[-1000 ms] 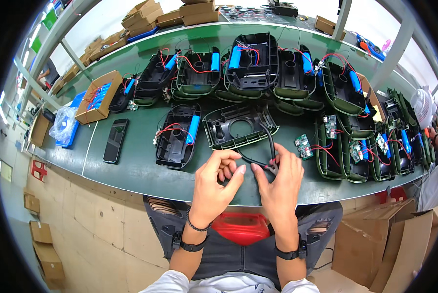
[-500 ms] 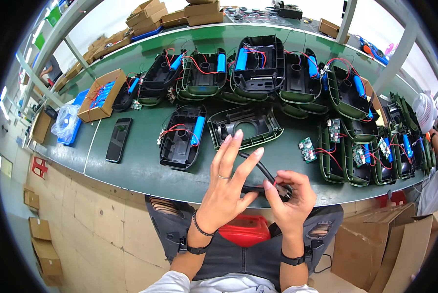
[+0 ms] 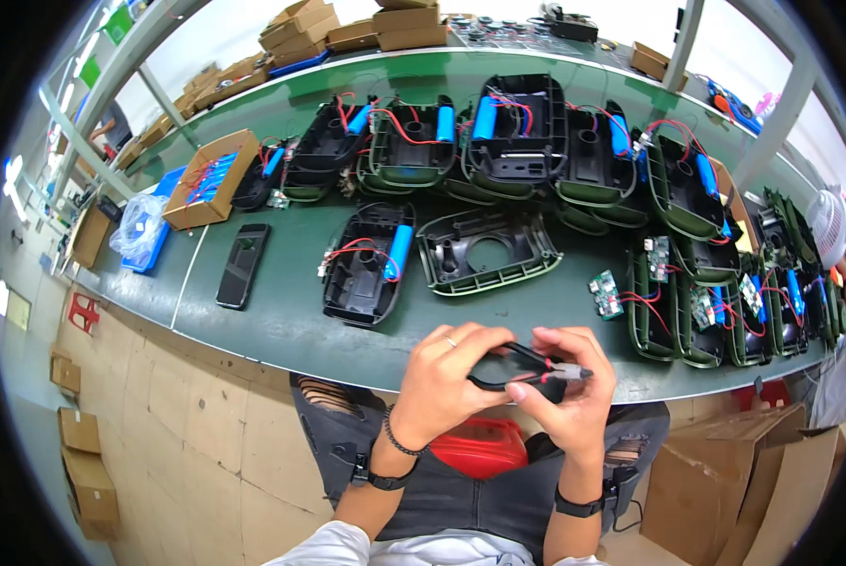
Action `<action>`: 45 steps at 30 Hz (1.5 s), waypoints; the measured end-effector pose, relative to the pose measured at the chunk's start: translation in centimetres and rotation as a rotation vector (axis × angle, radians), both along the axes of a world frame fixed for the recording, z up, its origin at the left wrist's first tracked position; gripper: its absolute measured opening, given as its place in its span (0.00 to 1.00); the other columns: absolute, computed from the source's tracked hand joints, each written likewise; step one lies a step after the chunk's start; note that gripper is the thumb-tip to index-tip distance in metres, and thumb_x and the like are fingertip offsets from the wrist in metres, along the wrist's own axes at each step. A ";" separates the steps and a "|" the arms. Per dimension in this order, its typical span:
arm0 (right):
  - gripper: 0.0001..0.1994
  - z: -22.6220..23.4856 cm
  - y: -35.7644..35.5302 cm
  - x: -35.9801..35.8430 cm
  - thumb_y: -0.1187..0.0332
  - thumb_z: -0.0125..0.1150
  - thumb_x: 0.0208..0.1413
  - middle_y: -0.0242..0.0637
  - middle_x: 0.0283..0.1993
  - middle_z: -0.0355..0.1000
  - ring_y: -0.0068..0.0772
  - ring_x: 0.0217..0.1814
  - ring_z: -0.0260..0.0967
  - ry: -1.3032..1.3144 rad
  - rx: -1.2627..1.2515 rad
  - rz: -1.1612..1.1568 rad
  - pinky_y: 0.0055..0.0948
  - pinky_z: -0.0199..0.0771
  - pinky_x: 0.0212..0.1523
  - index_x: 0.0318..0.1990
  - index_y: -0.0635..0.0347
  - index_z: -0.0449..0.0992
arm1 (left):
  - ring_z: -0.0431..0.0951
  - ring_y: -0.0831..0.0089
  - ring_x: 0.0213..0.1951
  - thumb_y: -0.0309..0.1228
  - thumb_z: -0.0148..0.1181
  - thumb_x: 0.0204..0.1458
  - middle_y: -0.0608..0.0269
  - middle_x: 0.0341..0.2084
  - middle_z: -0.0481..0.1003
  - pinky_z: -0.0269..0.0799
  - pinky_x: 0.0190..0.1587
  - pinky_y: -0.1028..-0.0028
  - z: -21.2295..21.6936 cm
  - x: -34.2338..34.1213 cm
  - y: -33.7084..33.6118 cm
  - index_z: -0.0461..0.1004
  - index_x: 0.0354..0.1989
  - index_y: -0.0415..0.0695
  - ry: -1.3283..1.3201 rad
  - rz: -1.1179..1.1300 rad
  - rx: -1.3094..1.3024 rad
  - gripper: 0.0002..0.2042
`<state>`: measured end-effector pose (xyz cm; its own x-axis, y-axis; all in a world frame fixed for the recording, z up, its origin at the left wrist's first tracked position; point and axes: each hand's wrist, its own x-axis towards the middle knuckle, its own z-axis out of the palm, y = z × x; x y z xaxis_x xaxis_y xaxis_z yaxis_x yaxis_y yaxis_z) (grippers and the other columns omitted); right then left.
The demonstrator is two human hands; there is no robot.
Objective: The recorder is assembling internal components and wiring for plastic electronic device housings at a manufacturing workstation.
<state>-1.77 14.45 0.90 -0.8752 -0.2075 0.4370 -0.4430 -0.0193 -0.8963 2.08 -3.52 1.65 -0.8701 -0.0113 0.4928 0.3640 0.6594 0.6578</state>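
Above the bench's near edge, my left hand point(image 3: 447, 382) curls its fingers around the black handles of a small pair of pliers point(image 3: 568, 372). The metal jaws point right. My right hand point(image 3: 579, 401) cups the pliers at the jaw end, its thumb below and its fingers above. Beyond my hands lies a black and green plastic cover point(image 3: 447, 247) with a round opening. To its left, a black housing point(image 3: 352, 288) holds a blue battery cell point(image 3: 398, 252) with red wires. Nothing shows between the jaws.
Several green-rimmed housings point(image 3: 409, 174) with blue cells and wires stand in a row behind. More crowd the right, beside a loose circuit board point(image 3: 605, 294). Left are a phone point(image 3: 243, 266), a carton point(image 3: 201, 212) of cells and a blue tray point(image 3: 165, 241). A red stool point(image 3: 480, 448) is below.
My left fingers, spread out before, have closed around the plier handles. The pliers have turned so their jaws point right. The bench has shifted slightly rightward in view.
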 end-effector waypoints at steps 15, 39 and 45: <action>0.34 1.6 -0.5 1.5 0.71 0.84 0.44 0.44 0.54 0.76 0.37 0.55 0.75 -0.020 0.305 0.105 0.34 0.73 0.59 0.59 0.69 0.74 | 0.76 0.48 0.43 0.34 0.63 0.60 0.52 0.41 0.73 0.72 0.48 0.57 -1.2 0.4 1.0 0.68 0.49 0.40 0.011 -0.029 0.092 0.15; 0.32 2.4 -1.5 1.4 0.59 0.79 0.52 0.51 0.60 0.73 0.53 0.61 0.69 0.229 0.480 0.021 0.45 0.70 0.61 0.62 0.63 0.76 | 0.78 0.48 0.50 0.32 0.64 0.59 0.47 0.49 0.78 0.70 0.56 0.56 -0.8 0.1 0.2 0.52 0.75 0.43 -0.097 -0.167 0.159 0.37; 0.32 2.0 -1.3 1.5 0.59 0.79 0.51 0.50 0.59 0.75 0.54 0.61 0.70 0.243 0.451 -0.013 0.45 0.70 0.62 0.62 0.64 0.77 | 0.77 0.47 0.52 0.33 0.64 0.60 0.46 0.51 0.77 0.69 0.57 0.56 -0.3 0.4 0.3 0.52 0.75 0.42 -0.104 -0.183 0.156 0.37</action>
<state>-0.22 13.11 2.88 -0.7634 -0.4116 0.4977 -0.6370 0.3524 -0.6856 2.51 -3.22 1.35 -0.9106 0.0826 0.4050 0.3930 0.4765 0.7864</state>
